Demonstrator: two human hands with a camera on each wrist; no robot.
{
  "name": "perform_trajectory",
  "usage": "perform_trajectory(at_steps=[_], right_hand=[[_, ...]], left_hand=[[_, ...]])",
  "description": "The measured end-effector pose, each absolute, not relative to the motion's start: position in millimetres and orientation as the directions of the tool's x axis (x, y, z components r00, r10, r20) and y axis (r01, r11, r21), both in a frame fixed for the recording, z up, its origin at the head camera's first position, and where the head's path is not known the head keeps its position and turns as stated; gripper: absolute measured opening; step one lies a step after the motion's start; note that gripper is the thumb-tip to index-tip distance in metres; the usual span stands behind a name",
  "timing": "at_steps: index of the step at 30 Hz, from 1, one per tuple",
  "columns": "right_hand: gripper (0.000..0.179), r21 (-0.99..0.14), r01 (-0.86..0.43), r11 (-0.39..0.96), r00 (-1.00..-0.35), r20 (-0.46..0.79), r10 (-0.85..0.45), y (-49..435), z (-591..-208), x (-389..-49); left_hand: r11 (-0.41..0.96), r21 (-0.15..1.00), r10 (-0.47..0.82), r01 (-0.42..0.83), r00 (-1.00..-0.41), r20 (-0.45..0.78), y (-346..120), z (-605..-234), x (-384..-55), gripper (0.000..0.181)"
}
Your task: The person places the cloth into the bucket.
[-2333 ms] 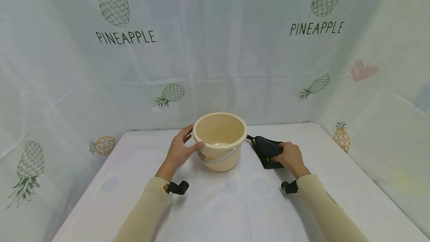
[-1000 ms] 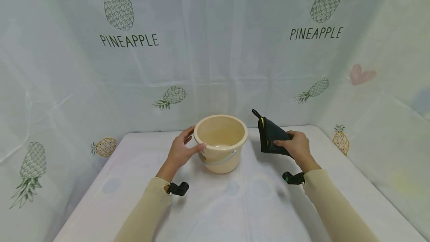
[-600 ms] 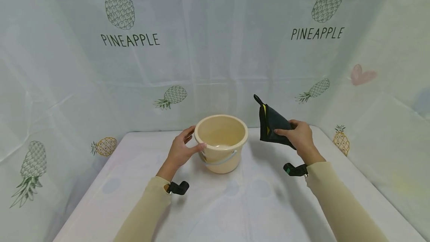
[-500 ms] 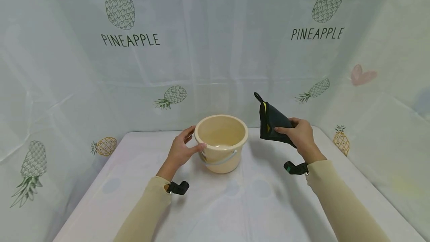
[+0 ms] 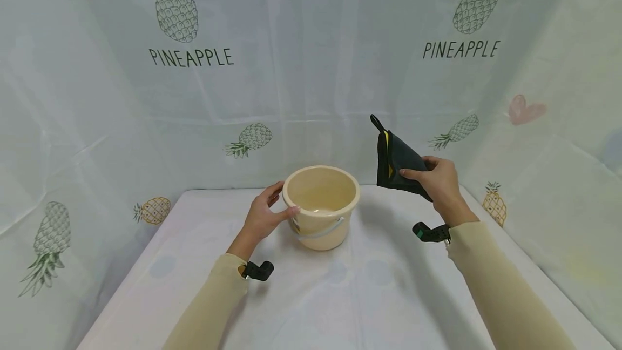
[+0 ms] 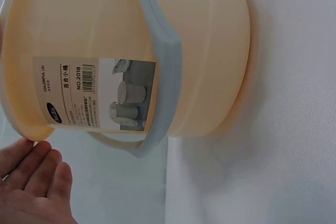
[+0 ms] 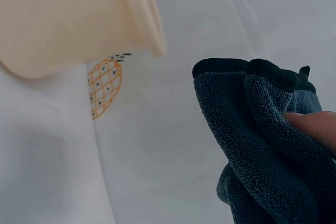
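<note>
A cream plastic bucket (image 5: 316, 223) stands upright on the table with its grey handle (image 6: 167, 77) hanging down. My left hand (image 5: 259, 216) holds the bucket's left side, thumb at the rim's front and fingers spread along the rim. In the left wrist view the fingertips touch the rim, beside a printed label (image 6: 94, 93). To the right of the bucket, my right hand (image 5: 439, 180) pinches a folded dark blue-grey towel (image 5: 404, 160) above the table. The towel has black edging, a yellow inner side and a small loop at its upper corner. Its plush surface fills the right wrist view's lower right.
The table (image 5: 311, 296) wears a pale cloth. Behind and on both sides hang pale curtains (image 5: 316, 69) printed with pineapples. The table's back edge lies just beyond the bucket. Shadows of the right arm and towel fall on the cloth.
My right hand has lifted the towel from the table, up and slightly right, and its loop now points upward. The left hand and the bucket have stayed in place.
</note>
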State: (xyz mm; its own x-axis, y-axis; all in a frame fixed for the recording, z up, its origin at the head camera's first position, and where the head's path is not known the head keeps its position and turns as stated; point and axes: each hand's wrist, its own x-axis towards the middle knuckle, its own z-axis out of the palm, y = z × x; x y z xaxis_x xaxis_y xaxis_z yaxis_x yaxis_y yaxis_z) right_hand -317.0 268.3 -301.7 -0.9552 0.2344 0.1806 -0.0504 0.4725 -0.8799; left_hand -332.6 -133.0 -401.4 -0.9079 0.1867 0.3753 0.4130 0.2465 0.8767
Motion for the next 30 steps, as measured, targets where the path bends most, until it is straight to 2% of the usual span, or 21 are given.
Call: perform_trajectory(at_steps=[12,21,30], right_hand=[[0.063,-0.881,-0.086,0.464,-0.950,0.213,0.228,274,-278,-309],[0.067,-0.887,-0.079,0.455,-0.949,0.206,0.237,276,-274,-304],[0.062,-0.895,-0.080,0.440,-0.952,0.199,0.232,270,-273,-304]], left_hand=[[0.237,0.893,0.211,0.383,-0.917,0.337,-126,-369,-304,0.081],[0.232,0.892,0.219,0.388,-0.914,0.341,-126,-369,-303,0.081],[0.243,0.894,0.212,0.376,-0.920,0.329,-127,-369,-303,0.083]])
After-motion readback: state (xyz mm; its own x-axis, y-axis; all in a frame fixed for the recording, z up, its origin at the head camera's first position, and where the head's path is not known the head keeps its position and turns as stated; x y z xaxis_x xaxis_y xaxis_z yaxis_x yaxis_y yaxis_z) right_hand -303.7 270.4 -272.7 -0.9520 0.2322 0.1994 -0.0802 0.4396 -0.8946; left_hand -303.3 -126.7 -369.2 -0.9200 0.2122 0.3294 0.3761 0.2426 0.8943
